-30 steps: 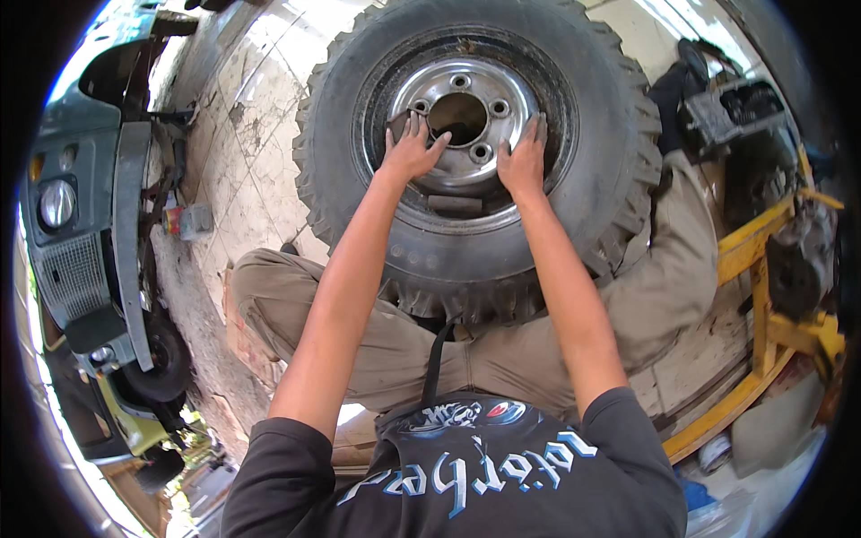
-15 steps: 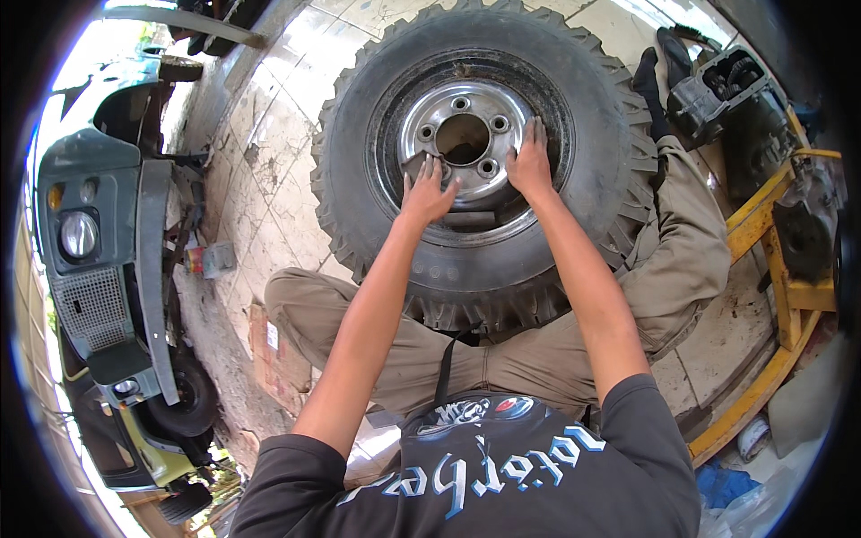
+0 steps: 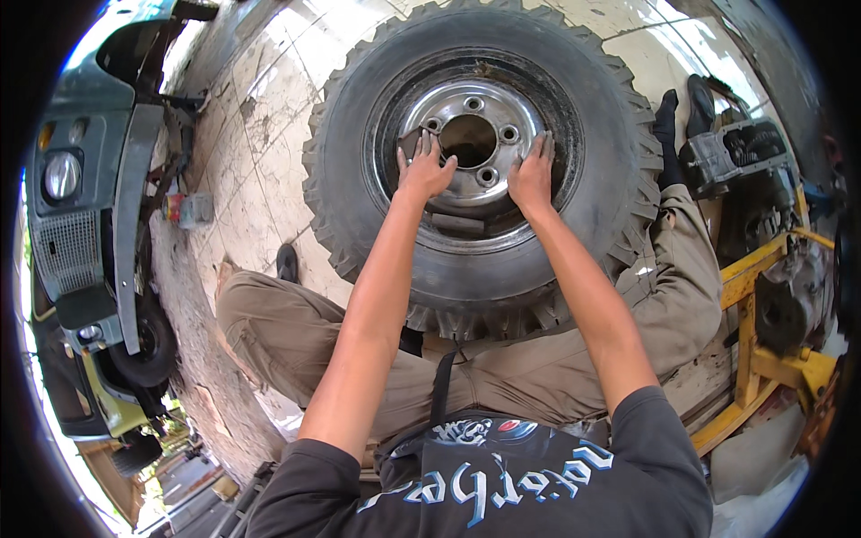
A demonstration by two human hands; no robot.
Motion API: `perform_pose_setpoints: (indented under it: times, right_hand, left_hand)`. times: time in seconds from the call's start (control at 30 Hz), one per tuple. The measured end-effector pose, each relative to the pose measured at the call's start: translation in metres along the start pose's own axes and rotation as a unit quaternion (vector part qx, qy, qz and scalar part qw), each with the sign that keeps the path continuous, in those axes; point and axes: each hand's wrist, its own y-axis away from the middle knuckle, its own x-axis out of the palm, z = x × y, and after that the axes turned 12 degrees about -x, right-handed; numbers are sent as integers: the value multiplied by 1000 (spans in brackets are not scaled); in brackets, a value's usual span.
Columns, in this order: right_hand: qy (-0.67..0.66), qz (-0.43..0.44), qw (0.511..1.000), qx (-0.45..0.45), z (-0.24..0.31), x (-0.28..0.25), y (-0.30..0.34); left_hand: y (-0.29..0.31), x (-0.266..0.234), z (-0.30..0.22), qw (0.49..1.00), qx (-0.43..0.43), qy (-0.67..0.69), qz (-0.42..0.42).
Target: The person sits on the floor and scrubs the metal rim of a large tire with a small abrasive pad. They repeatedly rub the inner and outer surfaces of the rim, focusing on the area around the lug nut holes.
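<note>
A large knobby tyre (image 3: 368,242) lies flat between my legs, its silvery metal rim (image 3: 453,184) facing up with bolt holes around a centre opening. My left hand (image 3: 426,172) rests on the rim's left side, fingers spread, some close to the centre opening. Beside those fingers is a dark patch (image 3: 410,143); I cannot tell whether it is a gap in the rim or a loose piece. On the rim's right edge lies my right hand (image 3: 533,172), its fingers stretched out and close together. No tool shows in either hand, though both palms are hidden.
A yellow metal stand (image 3: 749,350) with greasy machine parts is at the right, below an open metal gear housing (image 3: 740,152). A green vehicle (image 3: 72,215) fills the left. Sandals (image 3: 287,263) and a clear container (image 3: 193,211) sit on the dirty tiled floor.
The whole view has turned slightly clockwise. My left knee has shifted outward to the left, and a sandal now shows beside it. Both hands are still on the rim.
</note>
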Motion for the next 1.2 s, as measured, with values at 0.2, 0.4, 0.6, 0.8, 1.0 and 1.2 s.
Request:
perform_pose_setpoints:
  times: [0.2, 0.4, 0.6, 0.8, 1.0, 1.2]
  right_hand:
    - [0, -4, 1000, 19, -1, -4, -3]
    - [2, -1, 1000, 17, 0, -4, -4]
    - [-29, 3, 1000, -9, -4, -4, 2]
    - [-46, 15, 999, -13, -3, -7, -1]
    - [-42, 17, 999, -8, -2, -7, -3]
    - [-91, 6, 996, 25, -7, -15, -4]
  left_hand:
    - [39, 18, 8, 999, 30, 5, 22]
    - [23, 13, 13, 999, 49, -16, -12]
    - [15, 11, 15, 999, 43, 19, -26]
    - [31, 16, 9, 1000, 16, -17, 17]
    - [0, 7, 17, 999, 20, -24, -8]
    - [54, 30, 8, 999, 26, -5, -22]
